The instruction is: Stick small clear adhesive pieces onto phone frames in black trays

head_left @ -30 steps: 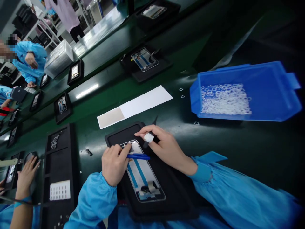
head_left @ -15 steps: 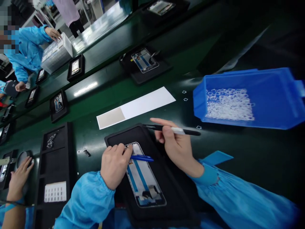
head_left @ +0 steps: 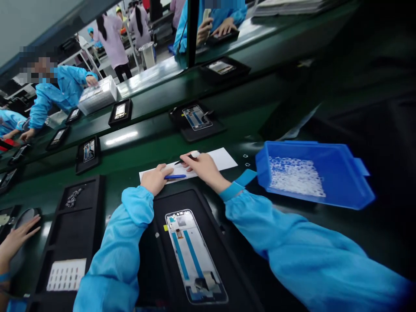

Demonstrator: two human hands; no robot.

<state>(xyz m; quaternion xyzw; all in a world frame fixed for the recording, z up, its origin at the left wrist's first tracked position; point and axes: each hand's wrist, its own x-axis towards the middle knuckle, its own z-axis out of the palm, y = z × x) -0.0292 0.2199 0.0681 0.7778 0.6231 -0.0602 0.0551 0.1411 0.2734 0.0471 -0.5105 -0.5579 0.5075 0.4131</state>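
Note:
My left hand is closed round a blue stick-like tool and rests on the near edge of a white paper sheet. My right hand pinches a thin black tool whose tip touches the same sheet; one finger wears a white wrap. Nearer to me, a phone frame with blue strips lies untouched in a black foam tray.
A blue bin of small clear parts stands to the right. A black compartment tray lies at left, with another person's hand beside it. More phone frames in black trays ride the green belt behind; other people work at the far side.
Both hands left the phone frame and reached forward to the white sheet, keeping their tools. The camera tilted up, so the tray now sits lower in view.

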